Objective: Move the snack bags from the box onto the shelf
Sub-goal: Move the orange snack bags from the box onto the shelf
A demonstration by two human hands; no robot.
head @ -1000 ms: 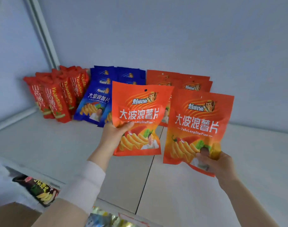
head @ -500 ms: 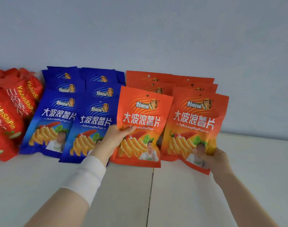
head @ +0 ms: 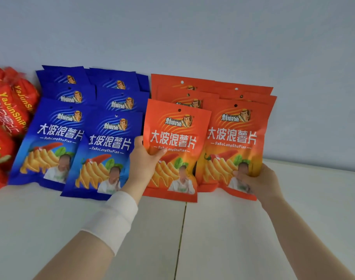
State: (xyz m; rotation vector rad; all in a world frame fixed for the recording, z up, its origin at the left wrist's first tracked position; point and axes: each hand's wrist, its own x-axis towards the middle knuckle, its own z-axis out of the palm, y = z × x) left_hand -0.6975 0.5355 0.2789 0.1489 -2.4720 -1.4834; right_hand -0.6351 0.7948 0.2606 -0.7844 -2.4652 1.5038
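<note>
Both hands gripped orange bags at the front of the orange rows. Left hand (head: 145, 158) closed on the left edge of a flat orange foil chip bag with white lettering (head: 176, 150), thumb across the front, fingers hidden behind. White wrist band (head: 114, 219) sat on that forearm. Right hand (head: 259, 181) closed on the lower right corner of a second matching orange chip bag (head: 235, 144), thumb on the front near the blurred printed figure. Both bags stood upright, leaning back, bottom edges touching the white shelf surface (head: 223, 239), the left one overlapping the right one's edge slightly. Behind them leaned more orange bags (head: 184, 85) in two rows against the pale grey back wall (head: 192, 33). Just left stood two rows of blue foil chip bags (head: 57, 138), same design, front ones touching the shelf, the nearest one partly behind the left hand. Far left, red packets with yellow lettering (head: 7, 110) were stacked, cut off by the frame edge. Dark seam (head: 181, 235) ran across the shelf between the two forearms. Box not in view.
</note>
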